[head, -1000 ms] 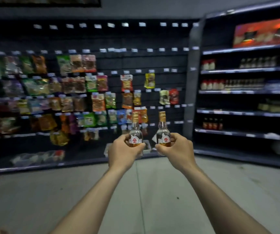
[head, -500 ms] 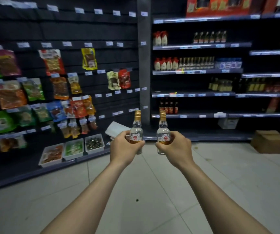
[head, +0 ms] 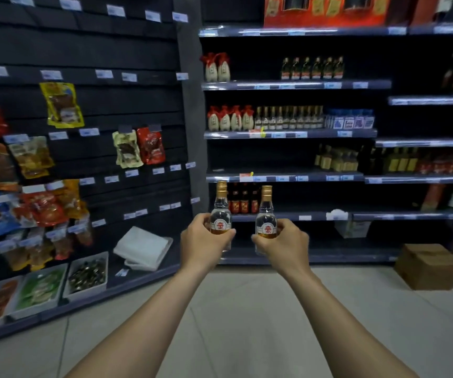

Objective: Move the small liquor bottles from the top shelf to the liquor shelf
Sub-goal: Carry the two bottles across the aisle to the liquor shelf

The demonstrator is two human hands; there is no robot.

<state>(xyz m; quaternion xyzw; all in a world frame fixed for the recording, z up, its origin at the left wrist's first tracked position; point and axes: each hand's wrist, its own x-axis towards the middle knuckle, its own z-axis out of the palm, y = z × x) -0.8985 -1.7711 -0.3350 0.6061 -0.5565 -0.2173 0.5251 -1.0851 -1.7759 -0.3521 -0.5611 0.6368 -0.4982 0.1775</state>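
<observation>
Each hand carries one small clear bottle upright in front of the liquor shelves [head: 288,135]: the left hand [head: 202,242] is wrapped around the left bottle [head: 220,214], the right hand [head: 281,245] around the right bottle [head: 266,216]. Both have gold caps and a white label with a red emblem that looks like the character 金, though the print is too small to be sure. Clear liquid fills each. White trays [head: 39,291] at lower left hold loose snacks. A cardboard box [head: 428,267] sits on the floor.
</observation>
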